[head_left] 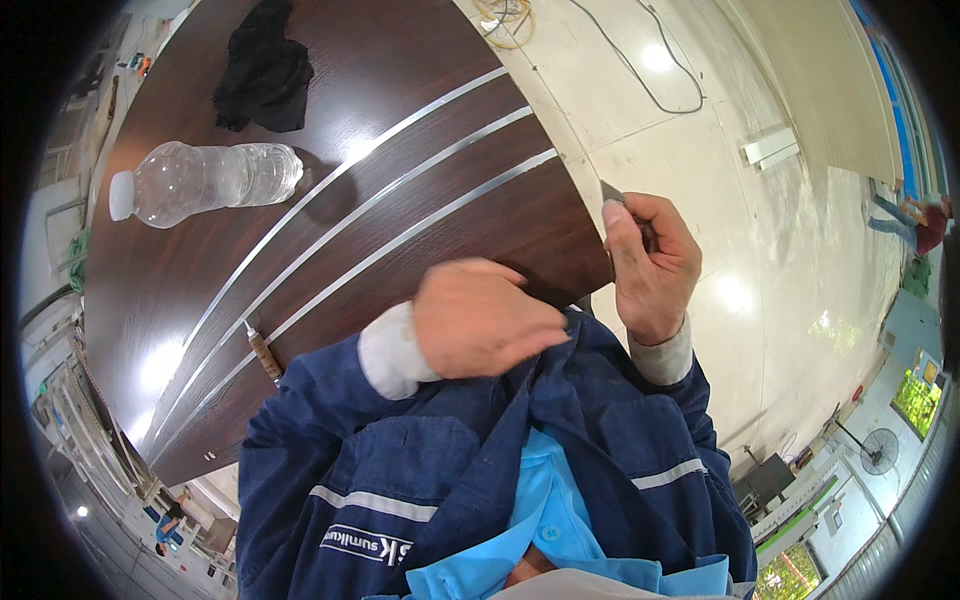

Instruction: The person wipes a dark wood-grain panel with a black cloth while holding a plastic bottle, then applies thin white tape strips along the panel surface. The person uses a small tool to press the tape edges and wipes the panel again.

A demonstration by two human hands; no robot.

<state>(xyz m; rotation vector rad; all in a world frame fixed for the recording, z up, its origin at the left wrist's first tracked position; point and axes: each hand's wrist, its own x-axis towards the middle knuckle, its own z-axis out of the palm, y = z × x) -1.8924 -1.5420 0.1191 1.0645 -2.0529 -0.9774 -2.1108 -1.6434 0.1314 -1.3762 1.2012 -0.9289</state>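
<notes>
My right hand (657, 272) is closed just off the right edge of a dark brown wood-grain table (410, 50). Between its thumb and fingers is a thin, dark flat piece (611, 192); its exact kind is unclear. In front of my chest, my left hand (485, 318) reaches toward the right over the near table edge. Its fingers are stretched out, slightly blurred, and no object shows in them. Three curved silver strips (440, 213) run across the tabletop beyond this hand. By my left sleeve lies a slim brown tool with a pointed metallic tip (262, 352).
On the table's left part lies a clear plastic bottle (215, 183) with a white cap; a crumpled black cloth (262, 75) is farther back. A dark cable (660, 100) and pale blocks (770, 148) lie on the floor. Another person (912, 222) is far off at right.
</notes>
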